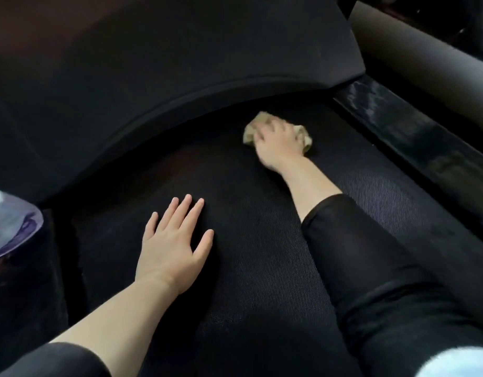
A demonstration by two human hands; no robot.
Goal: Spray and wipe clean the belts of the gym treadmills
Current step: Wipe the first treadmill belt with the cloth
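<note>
Head view: the left hand (175, 246) is lying palm-down on the black textured treadmill belt (262, 268), in the near-left part of the running surface. Its fingers are extending straight and slightly fanned apart, the thumb angled out to the right; nothing is being held.

The right hand (278, 142) is reaching farther forward along the belt, the forearm emerging from a black sleeve (371, 268). This hand is pressing a crumpled yellowish cloth (251, 130) against the belt, the fingers bending over the top of the wad and gripping it. Cloth edges are showing on both sides of the hand. The image is blurring here, so individual finger spacing cannot be told.

The cloth is sitting at the far end of the belt, just beside the curved edge of the black motor cover (180, 63). A glossy black side rail (411, 137) is running along the right of the belt. A blurred purple and white object (14, 227) is showing at the left edge.
</note>
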